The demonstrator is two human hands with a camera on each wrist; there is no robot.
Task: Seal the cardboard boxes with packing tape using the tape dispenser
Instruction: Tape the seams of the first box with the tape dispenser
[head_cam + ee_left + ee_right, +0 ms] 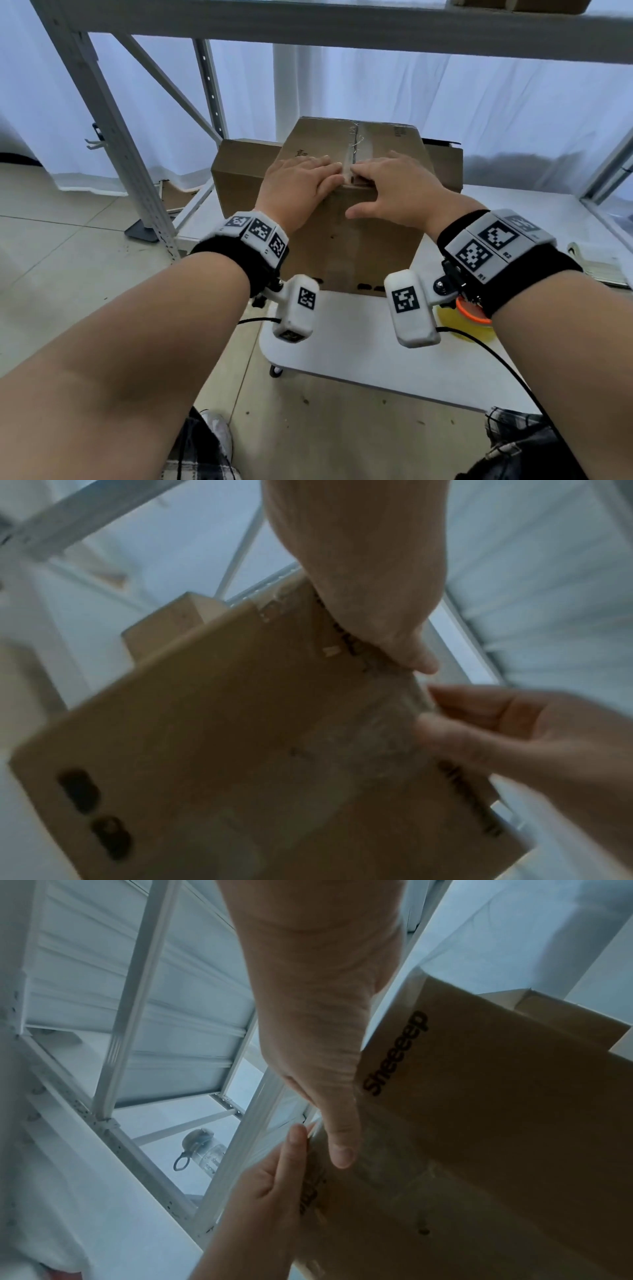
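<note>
A tall brown cardboard box [356, 240] stands on the white table [359, 346], its top flaps closed and clear tape [356, 150] running along the centre seam. My left hand [308, 178] lies flat on the top, left of the seam, fingers straight. On the other side of the seam my right hand [387, 185] rests on the top, its thumb spread over the front face. In the right wrist view the right thumb [339, 1148] presses clear tape on the box [496, 1123]. A yellowish tape roll with an orange ring [469, 317] lies on the table, partly hidden under my right wrist.
A second, lower cardboard box [239, 164] sits behind the first. A grey metal shelf frame [102, 120] rises at the left and overhead. Pale folded material [596, 263] lies at the table's right edge. A water bottle [205, 1153] shows beyond the frame.
</note>
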